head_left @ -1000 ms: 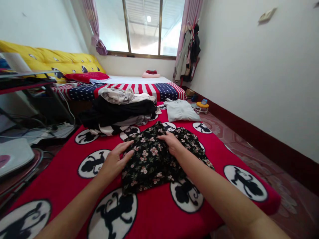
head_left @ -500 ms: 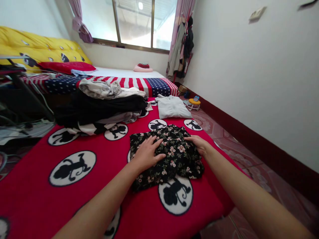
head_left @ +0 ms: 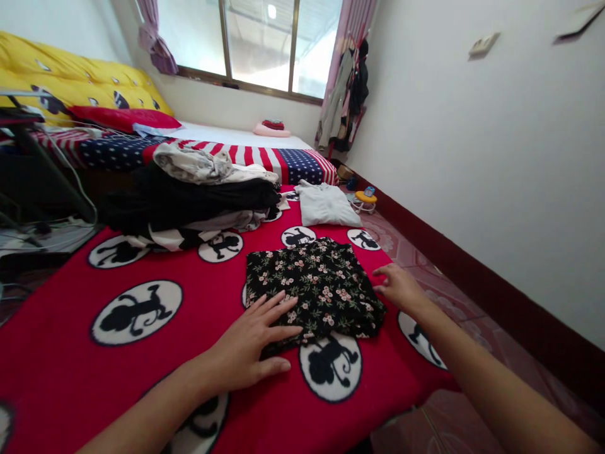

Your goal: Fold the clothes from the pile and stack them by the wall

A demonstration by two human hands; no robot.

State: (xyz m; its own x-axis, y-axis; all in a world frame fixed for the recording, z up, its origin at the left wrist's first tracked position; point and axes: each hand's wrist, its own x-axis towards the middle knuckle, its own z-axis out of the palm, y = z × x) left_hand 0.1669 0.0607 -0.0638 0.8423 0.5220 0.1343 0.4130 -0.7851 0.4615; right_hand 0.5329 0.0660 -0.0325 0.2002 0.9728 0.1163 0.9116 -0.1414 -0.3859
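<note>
A black garment with pink flowers and green leaves (head_left: 321, 280) lies folded into a rough rectangle on the red blanket (head_left: 265, 403). Across its near left edge rests my left hand (head_left: 253, 340), palm down with the fingers spread; the thumb lies over the blanket. My right hand (head_left: 397, 287) is off the right side of the garment, fingers slightly bent and apart, with nothing in it. The garment's exact kind cannot be made out in its folded form.
Beyond the garment lies a folded light grey top (head_left: 328, 205). A heap of clothes (head_left: 203, 195) is piled at the back left. Past the blanket's right edge are the tiled floor and a small yellow stool (head_left: 366, 197). A bed (head_left: 302, 164) stands under the window.
My left hand has slid back toward me to the garment's near left edge. My right hand has let go and moved off to the right. The garment lies flatter.
</note>
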